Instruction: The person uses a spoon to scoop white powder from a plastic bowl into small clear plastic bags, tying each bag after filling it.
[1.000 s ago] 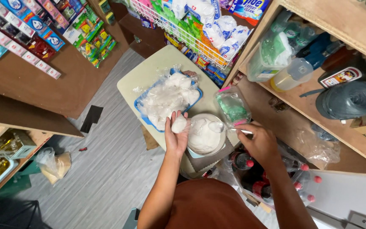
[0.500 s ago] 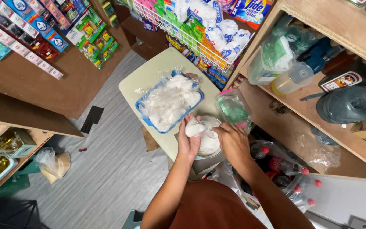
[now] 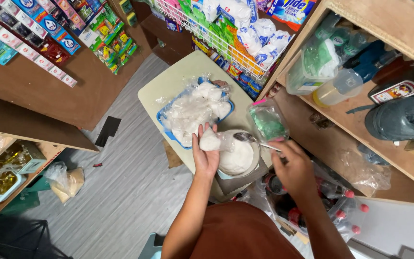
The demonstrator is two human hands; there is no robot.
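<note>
My left hand (image 3: 205, 154) holds a small clear plastic bag (image 3: 214, 142) partly filled with white powder, its mouth toward the bowl. My right hand (image 3: 291, 168) grips a metal spoon (image 3: 251, 140) whose scoop sits at the bag's opening. Just below the spoon is a round bowl of white powder (image 3: 238, 157). A blue tray (image 3: 166, 128) piled with filled white bags (image 3: 192, 110) lies beyond my left hand on a pale small table (image 3: 168, 84).
A clear bag with green contents (image 3: 268, 122) stands right of the tray. A white wire rack of packets (image 3: 216, 33) is behind the table. Wooden shelves with bottles (image 3: 355, 81) rise at right. Red-capped bottles (image 3: 341, 211) lie near my right arm.
A moment ago both hands were together over the bowl. Now they have parted: my left hand holds the small bag up and my right hand brings the spoon to its mouth.
</note>
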